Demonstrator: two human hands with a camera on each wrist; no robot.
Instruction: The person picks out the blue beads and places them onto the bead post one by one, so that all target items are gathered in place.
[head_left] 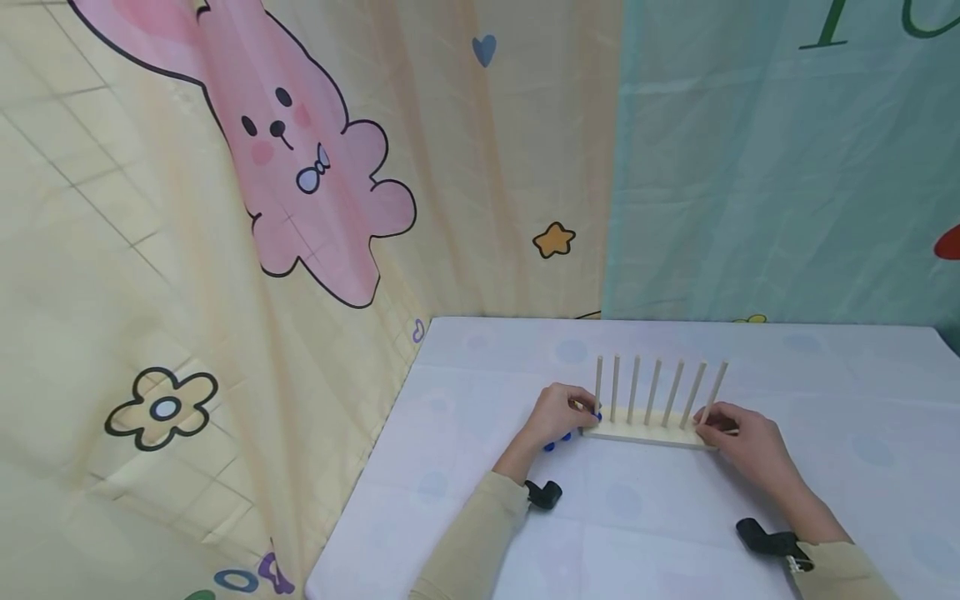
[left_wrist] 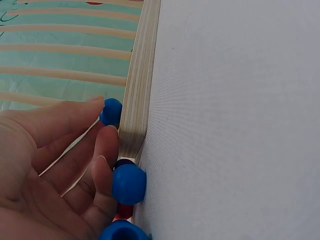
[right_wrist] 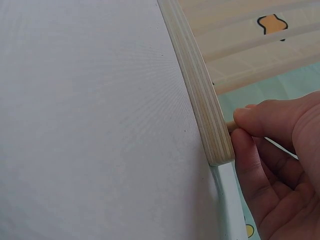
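Observation:
A pale wooden board lies on the table, with several thin upright pegs in a row. At its left end my left hand pinches a small blue bead between thumb and fingertip, against the board at the foot of the leftmost peg. Whether the bead is around that peg, I cannot tell. My right hand pinches the rightmost peg low down, close to the board's right end. Loose blue beads lie beneath the left hand, with a red bead partly hidden behind them.
The table has a white cloth and meets a patterned curtain at its back and left. Black wrist cameras sit on both forearms near the sleeves.

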